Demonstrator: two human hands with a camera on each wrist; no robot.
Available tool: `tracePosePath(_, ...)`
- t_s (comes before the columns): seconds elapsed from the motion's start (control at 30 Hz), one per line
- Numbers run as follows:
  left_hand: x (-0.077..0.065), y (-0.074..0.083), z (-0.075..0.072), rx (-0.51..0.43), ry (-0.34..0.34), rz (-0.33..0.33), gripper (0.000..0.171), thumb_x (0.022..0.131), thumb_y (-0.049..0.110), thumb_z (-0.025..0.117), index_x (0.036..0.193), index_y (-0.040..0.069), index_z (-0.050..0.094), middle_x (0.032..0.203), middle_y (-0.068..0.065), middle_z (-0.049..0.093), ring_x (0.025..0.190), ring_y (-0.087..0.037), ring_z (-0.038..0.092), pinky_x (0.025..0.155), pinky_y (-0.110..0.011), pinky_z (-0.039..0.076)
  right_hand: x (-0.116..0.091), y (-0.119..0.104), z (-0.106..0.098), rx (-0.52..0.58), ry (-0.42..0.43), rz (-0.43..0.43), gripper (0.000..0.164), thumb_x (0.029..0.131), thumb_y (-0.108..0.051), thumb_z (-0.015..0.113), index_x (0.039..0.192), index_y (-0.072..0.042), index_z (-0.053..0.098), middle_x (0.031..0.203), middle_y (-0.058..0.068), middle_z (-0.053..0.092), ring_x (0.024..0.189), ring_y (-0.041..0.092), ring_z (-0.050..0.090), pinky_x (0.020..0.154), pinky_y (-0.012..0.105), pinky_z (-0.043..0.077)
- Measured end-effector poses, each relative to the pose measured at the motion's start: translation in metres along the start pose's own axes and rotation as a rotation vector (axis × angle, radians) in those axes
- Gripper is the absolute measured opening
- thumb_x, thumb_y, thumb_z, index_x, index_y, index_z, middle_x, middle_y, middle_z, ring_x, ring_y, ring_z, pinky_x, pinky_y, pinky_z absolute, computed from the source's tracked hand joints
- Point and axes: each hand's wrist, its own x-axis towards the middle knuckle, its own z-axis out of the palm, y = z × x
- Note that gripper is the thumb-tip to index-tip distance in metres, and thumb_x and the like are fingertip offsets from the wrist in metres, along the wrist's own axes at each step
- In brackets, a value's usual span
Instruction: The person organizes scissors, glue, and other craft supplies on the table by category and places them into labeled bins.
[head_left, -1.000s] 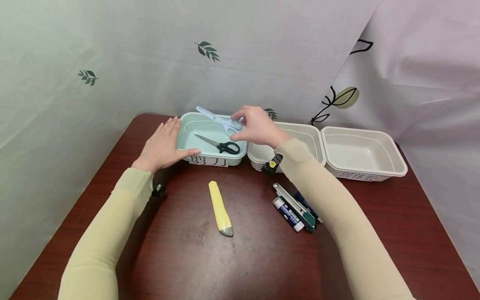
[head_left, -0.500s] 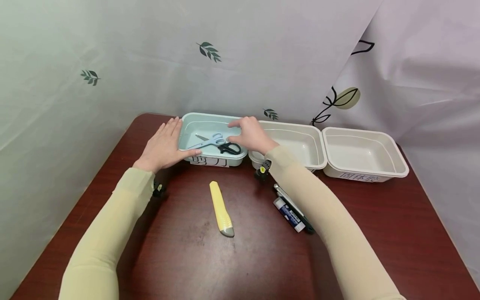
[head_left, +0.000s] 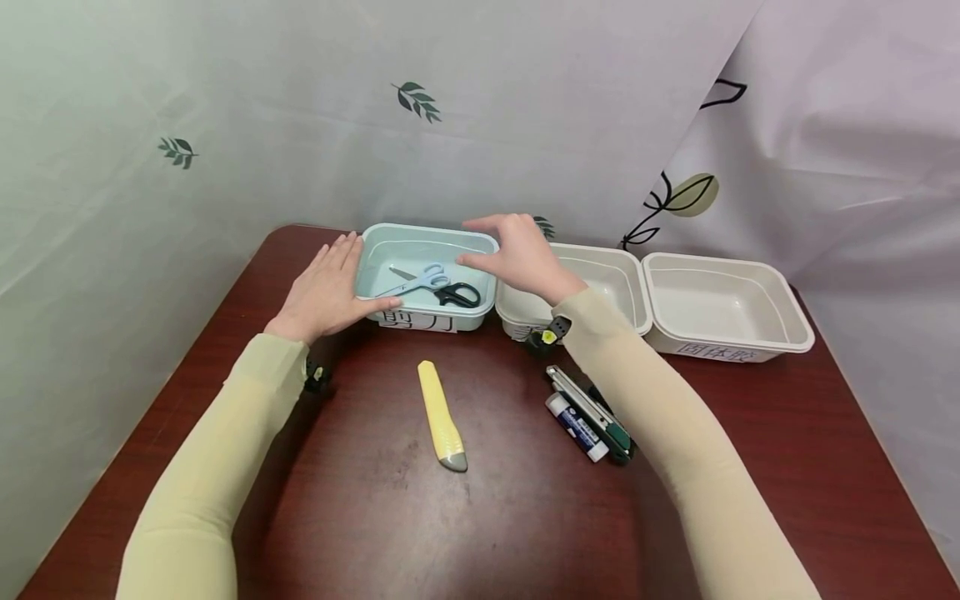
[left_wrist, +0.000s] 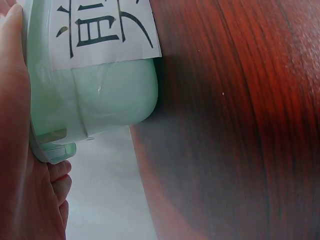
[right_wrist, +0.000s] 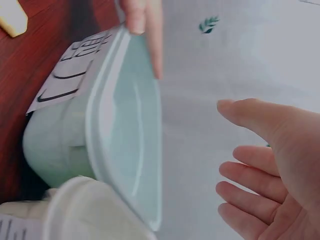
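Observation:
Two pairs of scissors lie crossed in the mint-green bin (head_left: 390,242): light blue scissors (head_left: 408,287) over black-handled scissors (head_left: 459,295). My left hand (head_left: 326,287) rests against the bin's left end, fingers straight along the side and thumb over the front rim. In the left wrist view, the hand lies along the rim above the bin's paper label (left_wrist: 105,30). My right hand (head_left: 523,257) hovers over the bin's right end, thumb and fingers spread with nothing between them. The right wrist view shows that hand (right_wrist: 275,165) apart from the bin.
Right of the mint bin stand two off-white bins, a middle one (head_left: 611,267) and a right one (head_left: 723,296). A yellow utility knife (head_left: 441,417) lies in front. A glue stick (head_left: 576,427) and a green-ended utility knife (head_left: 600,412) lie near the right forearm.
The right hand has let go of the light blue scissors, which dropped onto the black-handled pair in the bin. It then moved slightly up and right. The left hand stayed put.

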Motion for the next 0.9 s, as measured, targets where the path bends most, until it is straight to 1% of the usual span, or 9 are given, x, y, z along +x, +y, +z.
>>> tracePosePath(0.07, 0.000, 0.000, 0.001, 0.001, 0.000, 0.001, 0.124, 0.085, 0.082, 0.053, 0.160, -0.006, 0.009, 0.166, -0.026, 0.012, 0.153, -0.037, 0.008, 0.124, -0.046, 0.002, -0.004, -0.002, -0.006, 0.013, 0.018, -0.007, 0.052, 0.090, -0.033, 0.080, 0.134, -0.007, 0.068, 0.122, 0.010, 0.071, 0.067, 0.021, 0.054, 0.079, 0.030, 0.046)
tracePosePath(0.13, 0.000, 0.000, 0.001, 0.001, -0.001, 0.001, 0.124, 0.085, 0.083, 0.052, 0.160, -0.006, 0.009, 0.166, -0.026, 0.012, 0.154, -0.037, 0.008, 0.124, -0.046, 0.002, -0.008, -0.004, -0.011, 0.023, 0.034, -0.012, 0.051, 0.090, -0.033, 0.080, 0.134, -0.008, 0.069, 0.123, 0.009, 0.071, 0.063, 0.020, 0.047, 0.075, 0.031, 0.044)
tracePosePath(0.17, 0.000, -0.001, 0.002, 0.000, -0.001, 0.002, 0.124, 0.085, 0.083, 0.052, 0.160, -0.006, 0.009, 0.166, -0.025, 0.012, 0.154, -0.037, 0.007, 0.124, -0.046, 0.002, -0.010, -0.005, -0.014, 0.026, 0.043, -0.012, 0.051, 0.090, -0.033, 0.080, 0.134, -0.009, 0.069, 0.123, 0.008, 0.071, 0.068, 0.019, 0.055, 0.077, 0.031, 0.047)
tracePosePath(0.23, 0.001, -0.001, 0.002, 0.000, -0.001, 0.002, 0.124, 0.085, 0.083, 0.052, 0.160, -0.005, 0.009, 0.166, -0.025, 0.011, 0.154, -0.036, 0.007, 0.124, -0.046, 0.002, -0.014, -0.006, -0.018, 0.032, 0.065, -0.012, 0.051, 0.090, -0.034, 0.080, 0.133, -0.009, 0.069, 0.130, 0.005, 0.068, 0.091, 0.018, 0.066, 0.089, 0.030, 0.049)
tracePosePath(0.3, 0.000, -0.001, 0.002, -0.004, 0.000, 0.003, 0.125, 0.085, 0.083, 0.051, 0.160, -0.006, 0.009, 0.166, -0.025, 0.011, 0.154, -0.036, 0.007, 0.124, -0.046, 0.001, -0.018, -0.008, -0.023, 0.043, 0.075, -0.011, 0.051, 0.090, -0.035, 0.079, 0.133, -0.009, 0.069, 0.132, 0.005, 0.067, 0.115, 0.020, 0.064, 0.099, 0.033, 0.049)
tracePosePath(0.33, 0.000, -0.001, 0.002, -0.004, 0.000, 0.004, 0.124, 0.085, 0.083, 0.051, 0.160, -0.006, 0.009, 0.166, -0.025, 0.011, 0.154, -0.036, 0.007, 0.124, -0.046, 0.001, -0.020, -0.009, -0.024, 0.050, 0.081, -0.010, 0.052, 0.090, -0.035, 0.079, 0.134, -0.009, 0.069, 0.132, 0.004, 0.067, 0.121, 0.021, 0.062, 0.102, 0.035, 0.049)
tracePosePath(0.57, 0.000, -0.003, 0.003, -0.005, -0.001, 0.008, 0.123, 0.086, 0.083, 0.051, 0.160, -0.006, 0.007, 0.166, -0.026, 0.010, 0.154, -0.036, 0.005, 0.124, -0.046, 0.000, -0.036, -0.015, -0.031, 0.063, 0.116, -0.014, 0.053, 0.090, -0.038, 0.079, 0.135, -0.011, 0.068, 0.132, 0.002, 0.067, 0.126, 0.015, 0.058, 0.104, 0.033, 0.047)
tracePosePath(0.7, 0.000, -0.004, 0.003, 0.004, 0.000, 0.008, 0.124, 0.086, 0.082, 0.051, 0.160, -0.006, 0.008, 0.166, -0.026, 0.010, 0.154, -0.036, 0.006, 0.124, -0.046, 0.001, -0.044, -0.017, -0.031, 0.064, 0.122, -0.019, 0.055, 0.090, -0.039, 0.079, 0.136, -0.010, 0.067, 0.132, 0.002, 0.067, 0.125, 0.018, 0.059, 0.104, 0.037, 0.048)
tracePosePath(0.9, 0.001, -0.003, 0.002, 0.011, 0.002, 0.011, 0.124, 0.085, 0.083, 0.052, 0.160, -0.007, 0.009, 0.166, -0.026, 0.011, 0.154, -0.036, 0.007, 0.124, -0.047, 0.004, -0.057, -0.021, -0.029, 0.066, 0.125, -0.018, 0.058, 0.088, -0.041, 0.080, 0.135, -0.011, 0.067, 0.132, 0.001, 0.067, 0.124, 0.019, 0.060, 0.103, 0.033, 0.047)
